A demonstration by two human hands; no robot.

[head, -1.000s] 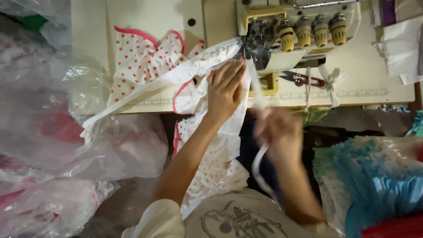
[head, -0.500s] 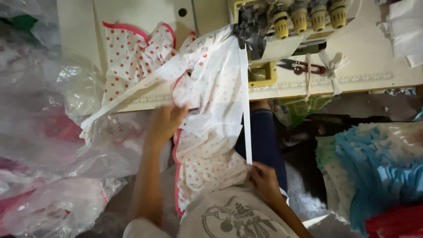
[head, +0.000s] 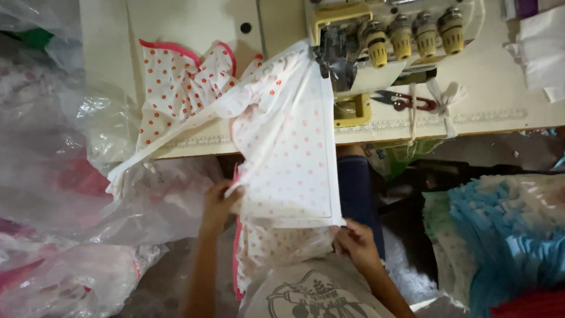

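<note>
A white cloth with small red dots and pink trim (head: pixel 288 147) runs from the sewing machine (head: pixel 376 41) down toward my lap. My left hand (head: pixel 219 203) pinches its left edge below the table. My right hand (head: pixel 356 241) grips the lower right corner, where a white binding strip (head: pixel 331 147) runs along the edge up to the machine's foot. The cloth is stretched flat between both hands. More dotted cloth (head: pixel 176 88) lies on the table behind it.
Red-handled snips (head: pixel 409 101) lie on the cream table (head: pixel 482 112) right of the machine. Clear plastic bags (head: pixel 70 194) of fabric pile up on the left. A stack of blue and white frilled pieces (head: pixel 506 235) sits at the right.
Both hands dropped from the table edge toward my lap and spread apart. The dotted cloth went from bunched at the machine to pulled flat and taut.
</note>
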